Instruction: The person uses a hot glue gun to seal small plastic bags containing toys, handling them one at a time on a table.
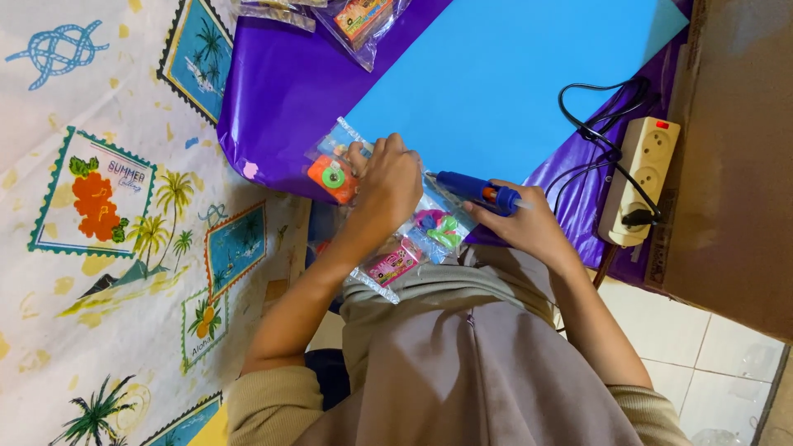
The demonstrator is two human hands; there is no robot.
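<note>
Bright papers, a printed cloth and a power strip on the floor

A large light-blue sheet (512, 74) lies over a purple sheet (281, 99). To the left spreads a white cloth (99, 272) printed with palm trees and stamp-like pictures. At the top edge lies another clear toy packet (363, 21). On the right, a cream power strip (640, 182) with a black cable (591, 124) plugged in sits beside a brown cardboard panel (735, 165), near pale floor tiles (710, 355).

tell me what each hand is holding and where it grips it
The right hand grips a blue glue gun around its rear handle end. The left hand presses and pinches a clear bag of toys near its middle.
</note>
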